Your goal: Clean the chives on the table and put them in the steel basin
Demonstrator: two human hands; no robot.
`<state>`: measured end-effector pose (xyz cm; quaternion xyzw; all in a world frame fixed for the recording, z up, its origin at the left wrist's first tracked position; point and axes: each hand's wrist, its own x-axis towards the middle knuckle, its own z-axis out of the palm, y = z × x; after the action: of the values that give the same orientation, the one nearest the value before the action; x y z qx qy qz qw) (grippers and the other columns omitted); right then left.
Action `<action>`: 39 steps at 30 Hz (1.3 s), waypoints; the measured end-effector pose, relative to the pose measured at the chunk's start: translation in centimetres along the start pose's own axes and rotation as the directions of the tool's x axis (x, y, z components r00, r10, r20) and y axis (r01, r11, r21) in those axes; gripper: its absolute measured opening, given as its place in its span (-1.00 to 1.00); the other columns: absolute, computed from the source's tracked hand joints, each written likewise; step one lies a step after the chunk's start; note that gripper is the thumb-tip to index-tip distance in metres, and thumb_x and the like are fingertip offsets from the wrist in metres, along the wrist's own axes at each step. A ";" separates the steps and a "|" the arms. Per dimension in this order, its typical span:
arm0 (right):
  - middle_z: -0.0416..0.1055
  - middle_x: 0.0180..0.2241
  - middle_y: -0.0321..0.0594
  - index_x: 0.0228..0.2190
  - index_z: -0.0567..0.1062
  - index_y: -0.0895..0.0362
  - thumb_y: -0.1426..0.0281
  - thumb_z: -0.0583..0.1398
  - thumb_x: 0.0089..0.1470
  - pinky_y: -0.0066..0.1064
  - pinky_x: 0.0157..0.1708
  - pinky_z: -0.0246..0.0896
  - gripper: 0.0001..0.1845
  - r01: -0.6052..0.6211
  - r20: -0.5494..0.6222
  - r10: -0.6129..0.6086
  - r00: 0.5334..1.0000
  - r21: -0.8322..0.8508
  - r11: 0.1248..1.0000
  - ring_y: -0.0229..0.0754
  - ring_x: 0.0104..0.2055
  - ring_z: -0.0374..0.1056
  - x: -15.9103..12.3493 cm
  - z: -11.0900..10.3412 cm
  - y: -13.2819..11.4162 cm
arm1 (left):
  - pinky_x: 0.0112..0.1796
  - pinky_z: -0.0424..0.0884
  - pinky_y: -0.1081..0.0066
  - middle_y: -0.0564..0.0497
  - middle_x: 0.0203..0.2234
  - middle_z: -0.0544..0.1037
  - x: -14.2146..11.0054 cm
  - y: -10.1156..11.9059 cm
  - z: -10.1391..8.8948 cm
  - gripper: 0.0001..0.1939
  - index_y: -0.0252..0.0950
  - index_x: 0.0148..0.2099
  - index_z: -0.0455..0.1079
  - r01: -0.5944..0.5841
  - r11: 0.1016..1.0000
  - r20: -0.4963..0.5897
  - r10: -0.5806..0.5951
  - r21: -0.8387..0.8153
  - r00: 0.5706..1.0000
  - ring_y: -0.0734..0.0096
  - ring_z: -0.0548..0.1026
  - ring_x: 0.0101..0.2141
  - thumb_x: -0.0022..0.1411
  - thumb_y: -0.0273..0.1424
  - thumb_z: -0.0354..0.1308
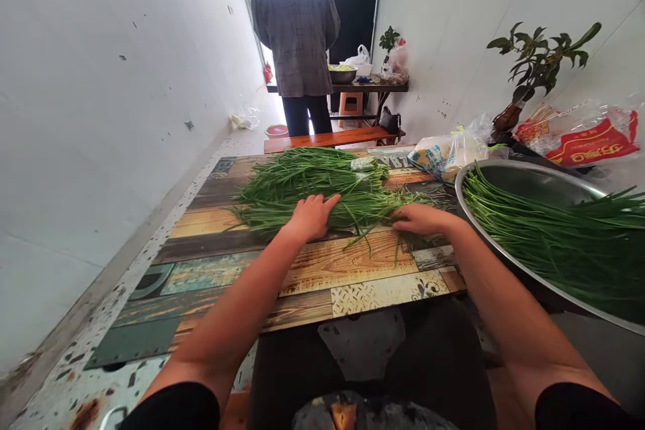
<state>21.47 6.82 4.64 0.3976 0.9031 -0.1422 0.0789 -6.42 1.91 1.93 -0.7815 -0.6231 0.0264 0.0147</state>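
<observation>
A loose spread of garlic chives (272, 213) lies on the table, with a tied bundle of garlic chives (307, 168) just behind it. My left hand (311, 216) rests on the near chives, fingers stretched out and thumb spread. At their stem ends, my right hand (420, 219) is closed around some stems, its fingertips partly hidden. Thin trimmings (436, 196) are scattered beyond the right hand. To the right stands a large metal basin (484, 232) holding many more chives (549, 242).
The wood-patterned table (302, 275) carries plastic bags (448, 153), a red-and-clear package (594, 141) and a potted plant (524, 91) at the right. Beyond it are an orange bench (322, 139), a standing person (295, 27) and a second table (370, 87) bearing a bowl.
</observation>
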 end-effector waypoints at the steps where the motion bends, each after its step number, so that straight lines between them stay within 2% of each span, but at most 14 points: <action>1: 0.57 -0.30 -0.16 -0.27 0.60 0.17 0.28 0.10 0.11 -0.45 -0.34 0.17 -0.67 -0.052 -0.016 0.053 0.998 0.029 0.998 -0.15 -0.30 0.42 -0.5 -0.6 -0.1 | 0.02 0.23 0.10 -0.21 0.07 0.35 -0.1 0.0 -0.6 -0.09 -0.11 0.37 -0.14 -0.006 1.000 0.059 0.007 -0.017 0.998 -0.03 0.27 0.09 0.04 -0.35 0.22; 3: 0.55 -0.42 -0.17 -0.35 0.62 0.18 0.22 0.07 0.11 -0.45 -0.42 0.10 -0.61 -0.192 -0.096 0.197 0.976 0.065 0.979 -0.17 -0.38 0.39 -1.3 -1.7 -0.3 | 0.07 0.18 -0.01 -0.26 0.16 0.26 -0.2 0.0 -1.6 0.05 -0.12 0.37 -0.14 -0.011 0.998 0.135 0.019 -0.060 0.991 -0.14 0.18 0.17 -0.09 -0.19 0.33; 5: 0.54 -0.45 -0.15 -0.41 0.62 0.17 0.18 0.09 0.09 -0.43 -0.46 0.06 -0.60 -0.358 -0.207 0.363 0.908 0.064 0.932 -0.15 -0.40 0.38 -1.7 -2.2 -0.7 | 0.10 0.13 -0.07 -0.29 0.24 0.16 -0.4 0.0 -2.1 0.10 -0.14 0.36 -0.09 -0.014 0.994 0.160 0.031 -0.107 0.987 -0.18 0.10 0.22 -0.15 -0.06 0.35; 8: 0.56 -0.37 -0.09 -0.38 0.63 0.13 0.18 0.09 0.08 -0.39 -0.41 0.10 -0.62 -0.487 -0.389 0.464 0.796 0.044 0.872 -0.08 -0.32 0.42 -0.7 -2.3 -0.9 | 0.13 0.11 -0.07 -0.28 0.27 0.12 -0.6 0.3 -2.1 -0.03 -0.19 0.31 0.05 -0.028 0.989 0.080 0.040 -0.146 0.996 -0.14 0.08 0.25 -0.10 -0.05 0.34; 11: 0.56 -0.21 -0.14 -0.22 0.60 0.09 0.28 0.07 0.15 -0.39 -0.24 0.17 -0.67 -0.318 -0.540 0.296 0.788 0.056 0.946 -0.11 -0.17 0.42 2.5 -1.6 -0.7 | 0.14 0.13 -0.02 -0.21 0.23 0.21 -0.5 1.0 -1.8 -0.19 -0.20 0.24 0.17 -0.036 0.985 -0.054 0.028 -0.168 0.998 -0.06 0.16 0.22 -0.03 -0.12 0.33; 13: 0.55 -0.16 -0.17 -0.19 0.59 0.09 0.36 0.10 0.14 -0.40 -0.16 0.18 -0.71 -0.192 -0.529 0.189 0.827 0.050 0.980 -0.14 -0.10 0.40 5.1 -0.9 -0.4 | 0.15 0.14 0.03 -0.18 0.21 0.25 -0.3 1.8 -1.4 -0.26 -0.20 0.21 0.21 -0.057 0.978 -0.153 0.025 -0.203 0.988 0.00 0.19 0.20 0.02 -0.12 0.30; 16: 0.54 -0.15 -0.15 -0.15 0.57 0.10 0.40 0.13 0.13 -0.35 -0.10 0.18 -0.72 -0.201 -0.483 0.189 0.855 0.029 0.979 -0.10 -0.07 0.36 8.0 0.3 -0.2 | 0.19 0.05 0.05 -0.16 0.26 0.18 -0.1 2.8 -0.2 -0.22 -0.16 0.26 0.14 -0.111 0.969 -0.305 0.039 -0.222 0.952 0.04 0.11 0.25 0.04 -0.09 0.28; 19: 0.51 -0.14 -0.08 -0.14 0.56 0.13 0.40 0.15 0.12 -0.28 -0.04 0.15 -0.71 -0.196 -0.468 0.162 0.869 -0.025 0.980 -0.03 -0.05 0.30 9.0 1.3 0.2 | 0.20 -0.05 -0.05 -0.22 0.29 0.10 0.1 3.1 1.1 -0.06 -0.15 0.33 0.00 -0.067 0.974 -0.298 0.000 -0.216 0.954 -0.03 0.05 0.27 -0.01 -0.08 0.32; 22: 0.48 -0.20 -0.04 -0.27 0.58 0.16 0.39 0.18 0.09 -0.24 -0.04 0.12 -0.79 -0.173 -0.475 0.141 0.869 -0.025 0.985 0.00 -0.07 0.27 9.1 1.7 0.6 | 0.18 -0.03 -0.09 -0.24 0.24 0.20 0.3 2.7 1.6 0.07 -0.17 0.36 -0.09 -0.044 0.968 -0.233 -0.016 -0.249 0.972 -0.05 0.13 0.23 -0.09 -0.03 0.35; 26: 0.47 -0.27 -0.08 -0.35 0.52 0.18 0.45 0.14 0.08 -0.29 -0.14 0.14 -0.86 -0.055 -0.543 0.118 0.831 0.131 0.990 -0.08 -0.18 0.29 8.4 1.3 0.6 | 0.19 -0.03 -0.05 -0.16 0.15 0.33 0.8 2.5 1.7 -0.08 -0.13 0.34 -0.04 0.009 0.971 -0.290 -0.080 -0.239 0.954 0.06 0.23 0.17 0.02 -0.22 0.33; 30: 0.47 -0.35 -0.18 -0.35 0.47 0.16 0.40 0.11 0.11 -0.38 -0.28 0.17 -0.85 0.203 -0.692 0.105 0.714 0.349 0.915 -0.18 -0.30 0.33 7.0 0.6 -0.8 | 0.22 -0.13 -0.06 -0.20 0.23 0.22 0.8 2.8 1.8 -0.07 -0.15 0.34 -0.03 0.107 0.970 -0.405 -0.190 -0.219 0.895 0.00 0.12 0.24 -0.02 -0.36 0.33; 33: 0.48 -0.40 -0.23 -0.39 0.48 0.15 0.35 0.15 0.06 -0.40 -0.33 0.19 -0.87 0.348 -0.746 0.104 0.658 0.423 0.837 -0.23 -0.36 0.33 6.1 0.4 -1.8 | 0.22 -0.15 -0.11 -0.18 0.31 0.04 0.1 2.9 1.2 -0.03 -0.12 0.35 -0.05 -0.008 0.964 -0.448 -0.117 -0.267 0.886 -0.08 0.02 0.28 -0.05 -0.27 0.33; 37: 0.49 -0.40 -0.24 -0.41 0.49 0.15 0.39 0.19 -0.02 -0.40 -0.30 0.25 -0.89 0.491 -0.733 0.071 0.677 0.521 0.698 -0.25 -0.35 0.36 5.8 0.4 -2.6 | 0.21 0.02 0.06 -0.11 0.20 0.29 0.2 2.7 -0.4 -0.45 -0.20 0.23 0.22 -0.186 0.906 -0.639 -0.112 -0.380 0.761 0.12 0.19 0.21 0.19 -0.27 0.12; 39: 0.48 -0.41 -0.25 -0.42 0.49 0.16 0.38 0.20 -0.04 -0.41 -0.31 0.26 -0.89 0.528 -0.710 0.062 0.701 0.576 0.624 -0.26 -0.36 0.36 5.8 0.3 -2.7 | 0.11 0.21 0.20 -0.07 -0.01 0.51 1.0 2.5 -0.9 -0.67 -0.23 0.05 0.41 -0.233 0.865 -0.652 -0.133 -0.444 0.747 0.25 0.41 0.04 0.30 -0.31 0.00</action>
<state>15.56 9.04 3.35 0.2844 0.7722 -0.3561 -0.4427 -3.67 2.28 2.65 -0.7324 -0.5396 -0.4140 0.0321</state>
